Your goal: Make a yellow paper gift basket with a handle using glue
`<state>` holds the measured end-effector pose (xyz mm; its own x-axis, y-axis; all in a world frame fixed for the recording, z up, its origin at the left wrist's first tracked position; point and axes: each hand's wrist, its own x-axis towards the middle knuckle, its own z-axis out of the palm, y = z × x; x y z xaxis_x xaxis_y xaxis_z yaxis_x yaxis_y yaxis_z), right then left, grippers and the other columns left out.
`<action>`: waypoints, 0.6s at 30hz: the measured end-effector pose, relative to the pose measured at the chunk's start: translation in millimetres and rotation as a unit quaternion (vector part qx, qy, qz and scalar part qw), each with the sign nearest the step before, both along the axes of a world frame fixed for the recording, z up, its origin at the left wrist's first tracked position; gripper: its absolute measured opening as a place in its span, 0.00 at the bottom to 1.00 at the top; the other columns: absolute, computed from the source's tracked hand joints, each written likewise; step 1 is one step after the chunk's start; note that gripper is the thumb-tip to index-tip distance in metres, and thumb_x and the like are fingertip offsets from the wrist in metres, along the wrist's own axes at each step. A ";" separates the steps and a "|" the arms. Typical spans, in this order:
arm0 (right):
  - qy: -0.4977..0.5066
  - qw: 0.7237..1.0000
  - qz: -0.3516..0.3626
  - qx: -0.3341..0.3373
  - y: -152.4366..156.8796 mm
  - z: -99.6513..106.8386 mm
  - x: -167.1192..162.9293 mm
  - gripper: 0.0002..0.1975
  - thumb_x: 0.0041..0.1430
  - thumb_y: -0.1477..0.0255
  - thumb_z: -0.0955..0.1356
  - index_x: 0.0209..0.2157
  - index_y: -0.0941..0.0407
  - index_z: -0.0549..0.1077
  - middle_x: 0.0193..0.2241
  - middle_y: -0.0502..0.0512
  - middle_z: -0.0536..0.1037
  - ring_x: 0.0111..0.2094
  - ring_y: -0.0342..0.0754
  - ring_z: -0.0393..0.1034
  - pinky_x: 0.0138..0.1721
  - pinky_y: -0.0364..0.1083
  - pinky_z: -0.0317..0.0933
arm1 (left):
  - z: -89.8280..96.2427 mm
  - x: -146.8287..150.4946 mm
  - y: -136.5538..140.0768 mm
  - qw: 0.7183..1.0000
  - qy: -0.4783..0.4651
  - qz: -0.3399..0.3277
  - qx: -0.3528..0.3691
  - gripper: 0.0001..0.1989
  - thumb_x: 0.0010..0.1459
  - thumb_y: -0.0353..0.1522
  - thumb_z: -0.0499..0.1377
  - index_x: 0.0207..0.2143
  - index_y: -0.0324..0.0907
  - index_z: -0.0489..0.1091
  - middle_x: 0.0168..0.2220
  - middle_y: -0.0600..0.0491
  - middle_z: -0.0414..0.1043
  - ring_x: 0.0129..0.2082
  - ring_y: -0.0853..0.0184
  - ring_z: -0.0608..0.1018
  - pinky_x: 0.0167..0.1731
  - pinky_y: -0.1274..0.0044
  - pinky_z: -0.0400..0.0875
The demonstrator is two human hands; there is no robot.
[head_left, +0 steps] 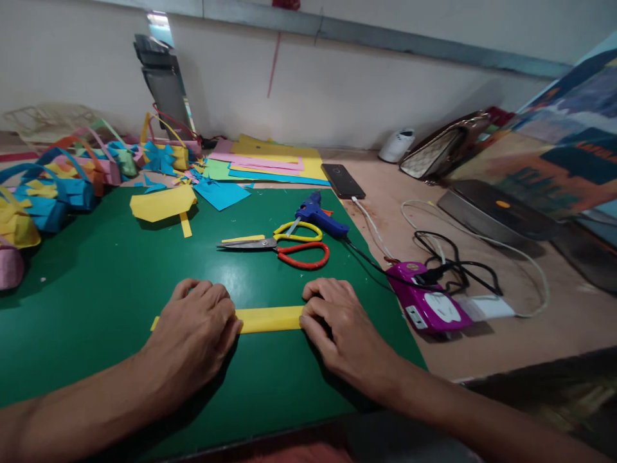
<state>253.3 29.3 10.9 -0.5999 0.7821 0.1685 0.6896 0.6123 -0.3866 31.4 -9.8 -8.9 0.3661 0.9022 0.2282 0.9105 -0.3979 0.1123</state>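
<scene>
A yellow paper strip (270, 319) lies across the green mat (231, 411), its left tip poking out beyond my left hand (195, 331). The fingers of that hand are curled and pressed onto the strip. At the strip's right end, my right hand (337, 321) pinches the paper between thumb and fingers. Just beyond my hands rest scissors (276, 244) with one yellow and one red handle. Behind them is a blue glue gun (318, 215) with its cord running right. A folded yellow paper piece (164, 204) sits farther back on the left.
Several small paper baskets (80, 183) line the left side. Coloured paper sheets (274, 161) and a blue scrap (222, 193) are at the back. A phone (343, 181), a purple power strip (429, 299), tangled cables (457, 263) and a dark box (496, 209) occupy the right.
</scene>
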 end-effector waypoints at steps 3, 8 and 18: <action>0.017 1.000 -0.008 -0.021 -0.1 0.0 0.8 0.11 0.58 0.80 0.61 0.23 0.57 0.66 0.33 0.54 0.69 0.37 0.47 0.61 0.40 0.50 0.53 | -0.2 0.0 1.1 1.000 0.001 -0.009 0.007 0.15 0.62 0.31 0.45 0.24 0.40 0.65 0.26 0.52 0.66 0.28 0.65 0.67 0.38 0.66 0.59; 0.041 0.998 -0.013 -0.043 0.1 0.0 3.0 0.11 0.59 0.79 0.61 0.23 0.57 0.64 0.34 0.53 0.68 0.37 0.47 0.61 0.40 0.50 0.53 | 0.2 0.3 1.4 1.000 0.001 -0.009 -0.003 0.16 0.62 0.31 0.44 0.24 0.40 0.65 0.26 0.52 0.66 0.29 0.65 0.67 0.40 0.65 0.59; 0.015 1.000 -0.019 -0.006 1.7 -1.7 6.6 0.11 0.55 0.81 0.61 0.21 0.57 0.62 0.34 0.57 0.69 0.40 0.50 0.62 0.42 0.53 0.53 | 0.2 -0.8 1.3 1.000 0.010 -0.002 -0.016 0.17 0.62 0.31 0.44 0.24 0.40 0.66 0.26 0.52 0.66 0.29 0.64 0.67 0.40 0.64 0.58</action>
